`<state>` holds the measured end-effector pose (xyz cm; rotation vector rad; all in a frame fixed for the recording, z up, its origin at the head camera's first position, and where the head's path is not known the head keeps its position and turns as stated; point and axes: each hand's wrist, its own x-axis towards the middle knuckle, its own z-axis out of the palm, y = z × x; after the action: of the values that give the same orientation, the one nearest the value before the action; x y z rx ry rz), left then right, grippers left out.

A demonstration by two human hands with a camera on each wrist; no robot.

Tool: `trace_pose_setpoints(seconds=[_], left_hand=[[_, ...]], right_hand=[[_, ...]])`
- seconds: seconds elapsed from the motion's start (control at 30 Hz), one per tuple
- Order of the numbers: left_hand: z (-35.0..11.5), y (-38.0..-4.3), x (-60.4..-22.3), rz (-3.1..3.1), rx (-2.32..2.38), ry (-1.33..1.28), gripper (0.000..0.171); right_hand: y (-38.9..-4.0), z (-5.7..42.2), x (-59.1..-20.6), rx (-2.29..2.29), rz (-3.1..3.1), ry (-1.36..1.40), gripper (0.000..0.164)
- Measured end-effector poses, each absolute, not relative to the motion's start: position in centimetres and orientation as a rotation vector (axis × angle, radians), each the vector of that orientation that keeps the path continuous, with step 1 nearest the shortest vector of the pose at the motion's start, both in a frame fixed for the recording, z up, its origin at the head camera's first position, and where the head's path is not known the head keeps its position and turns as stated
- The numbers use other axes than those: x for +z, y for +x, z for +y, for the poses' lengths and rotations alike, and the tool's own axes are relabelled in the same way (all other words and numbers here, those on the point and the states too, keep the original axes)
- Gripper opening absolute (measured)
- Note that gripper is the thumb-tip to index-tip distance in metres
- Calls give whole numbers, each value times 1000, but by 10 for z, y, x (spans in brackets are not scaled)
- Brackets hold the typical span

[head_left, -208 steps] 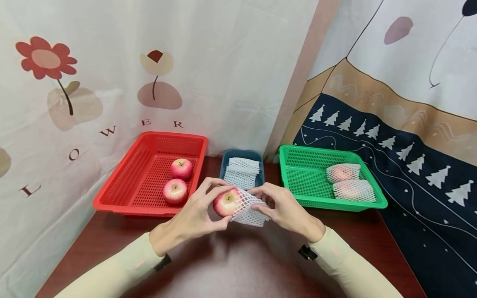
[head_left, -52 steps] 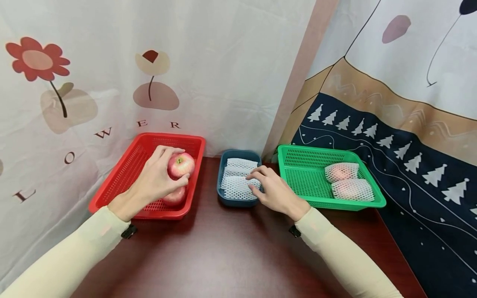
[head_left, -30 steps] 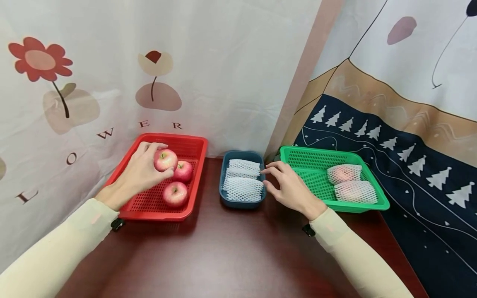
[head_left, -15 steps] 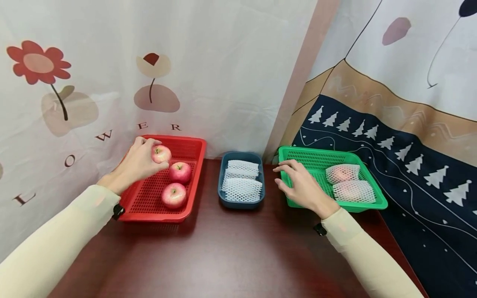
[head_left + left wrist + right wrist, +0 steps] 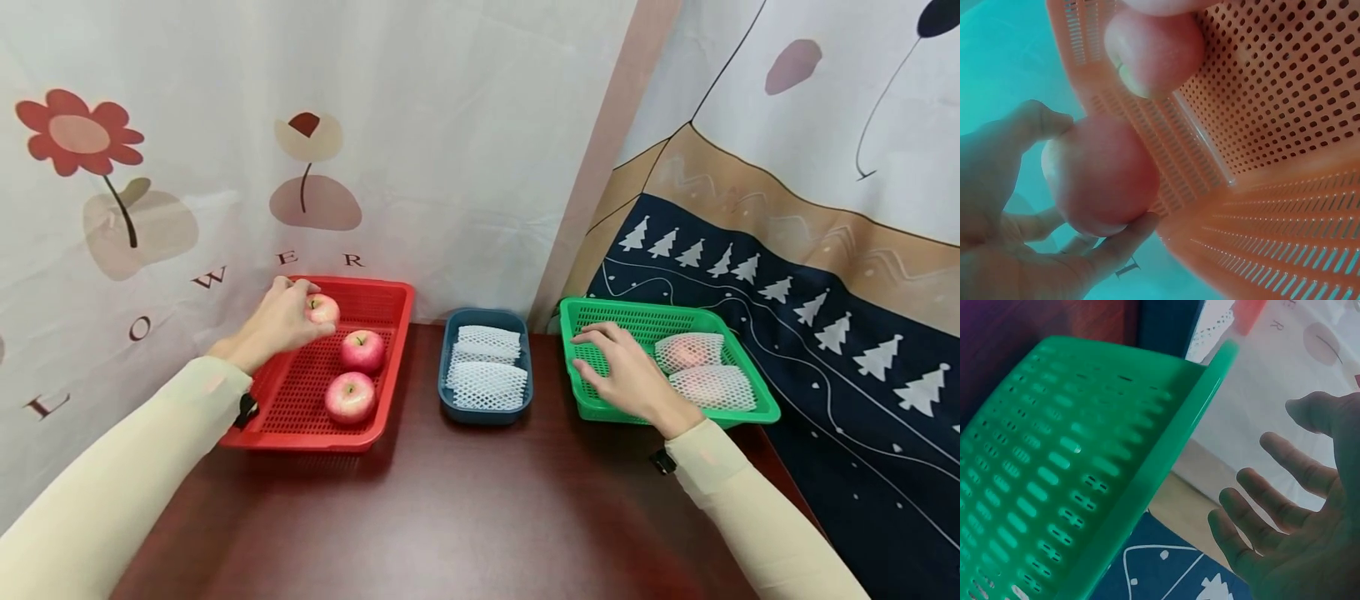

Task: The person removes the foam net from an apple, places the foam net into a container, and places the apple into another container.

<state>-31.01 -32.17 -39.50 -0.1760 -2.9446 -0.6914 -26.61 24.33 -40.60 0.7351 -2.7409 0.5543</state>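
Note:
My left hand (image 5: pixel 279 320) grips a red-and-yellow apple (image 5: pixel 322 309) by its sides, over the back left of the red basket (image 5: pixel 285 435). In the left wrist view thumb and fingers curl round the same apple (image 5: pixel 1102 178), close to the basket wall. Two bare apples, one (image 5: pixel 363 351) behind the other (image 5: pixel 350 397), lie to the right of that hand. My right hand (image 5: pixel 628 371) holds nothing and hovers at the left part of the green basket (image 5: pixel 600 312), its fingers spread loosely. Two apples in white foam nets, one (image 5: pixel 690 352) behind the other (image 5: pixel 714 387), lie in that basket.
Between the baskets stands a small blue tray (image 5: pixel 486 417) with white foam nets (image 5: pixel 487 384) in it. All three containers sit on the dark red-brown table (image 5: pixel 465 508). A printed curtain (image 5: pixel 465 158) hangs close behind and a dark tree-patterned cloth (image 5: pixel 840 400) borders the right.
Earlier both hands held an apple partly in a foam net. A net now lies at the tray's front. The left hand has carried the apple to the red basket; the right hand has moved rightward from the tray.

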Motion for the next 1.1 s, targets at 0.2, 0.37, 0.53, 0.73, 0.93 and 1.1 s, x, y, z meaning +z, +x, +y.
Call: trace_pose_setpoints(seconds=[0.2,0.37,0.53,0.73,0.93,1.1], left_hand=[[-324,-318,-399,-2997,-656,-174,80],[-324,-324,-404,-3022,-586,-212,74],[-324,-330,-404,-3048,-546,-222,69],[-325,-335,-403,-3095,-531,-191,57],[-326,-344,-407,-3154,-512,-181,32],[-330,-354,-417,-3189,-467,-195,37]], right_hand=[[-267,248,-407,553,-2763,716,37],[-266,254,-412,544,-2785,697,36],[-267,261,-412,552,-2774,685,35],[-269,268,-410,566,-2776,673,36],[-271,275,-410,573,-2778,654,36],[-271,281,-411,564,-2778,640,36]])
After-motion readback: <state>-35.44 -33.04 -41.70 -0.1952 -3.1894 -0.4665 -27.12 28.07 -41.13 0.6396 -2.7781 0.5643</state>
